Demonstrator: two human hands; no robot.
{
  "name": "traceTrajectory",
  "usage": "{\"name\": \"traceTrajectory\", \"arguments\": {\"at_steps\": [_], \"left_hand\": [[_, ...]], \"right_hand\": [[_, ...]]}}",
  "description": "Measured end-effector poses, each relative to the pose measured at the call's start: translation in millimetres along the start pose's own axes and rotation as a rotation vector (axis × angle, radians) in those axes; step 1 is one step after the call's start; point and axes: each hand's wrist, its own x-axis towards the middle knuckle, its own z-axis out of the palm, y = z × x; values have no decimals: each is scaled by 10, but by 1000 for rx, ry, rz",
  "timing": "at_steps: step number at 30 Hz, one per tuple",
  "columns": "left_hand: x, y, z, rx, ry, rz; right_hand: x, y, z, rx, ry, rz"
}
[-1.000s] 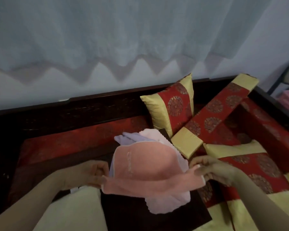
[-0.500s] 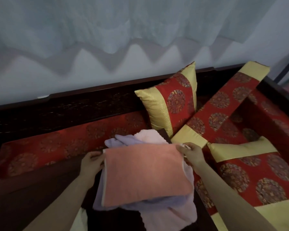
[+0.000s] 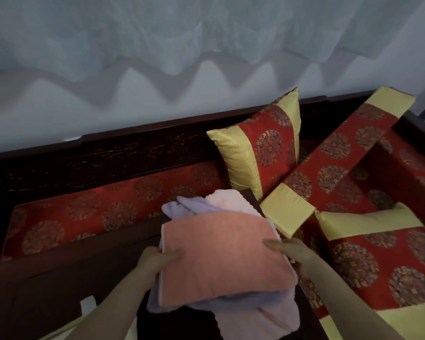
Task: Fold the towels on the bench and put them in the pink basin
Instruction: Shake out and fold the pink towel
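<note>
Two bare hands hold a folded salmon-pink towel [image 3: 221, 261] by its side edges, above a dark wooden bench [image 3: 59, 285]. The left hand [image 3: 155, 262] has its grip closed on the left edge, thumb lying on top. The right hand [image 3: 292, 251] has its grip closed on the right edge, thumb on top, fingers tucked beneath. Under the folded towel lie a crumpled lavender towel [image 3: 182, 207] and a pale pink towel [image 3: 231, 200], loosely heaped. Red-and-gold patterned cushions [image 3: 263, 146] lean against the bench back to the right. A pale curtain [image 3: 182, 45] hangs behind.
</note>
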Motion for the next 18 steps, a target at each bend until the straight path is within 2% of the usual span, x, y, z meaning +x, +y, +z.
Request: {"name": "traceTrajectory", "arguments": {"at_steps": [2, 5, 8, 10, 12, 14, 15, 18], "left_hand": [[-45, 5, 39, 47, 45, 31], [-209, -53, 108, 92, 179, 101], [-310, -180, 195, 71, 190, 53], [-327, -213, 208, 38, 154, 0], [-283, -219, 195, 4, 109, -31], [-265, -189, 170, 8, 78, -36], [-262, -185, 163, 24, 77, -35], [-244, -204, 164, 93, 116, -5]], "right_hand": [[-13, -4, 30, -86, 54, -69], [-125, -31, 82, -369, 152, -258], [-240, -79, 102, -461, 200, -289], [-270, -122, 84, -330, 157, -219], [-324, -196, 44, -51, 11, -103], [-336, -220, 19, 15, -25, -39], [-372, -243, 32, -54, 1, -67], [-429, -304, 87, -560, 269, -292]]}}
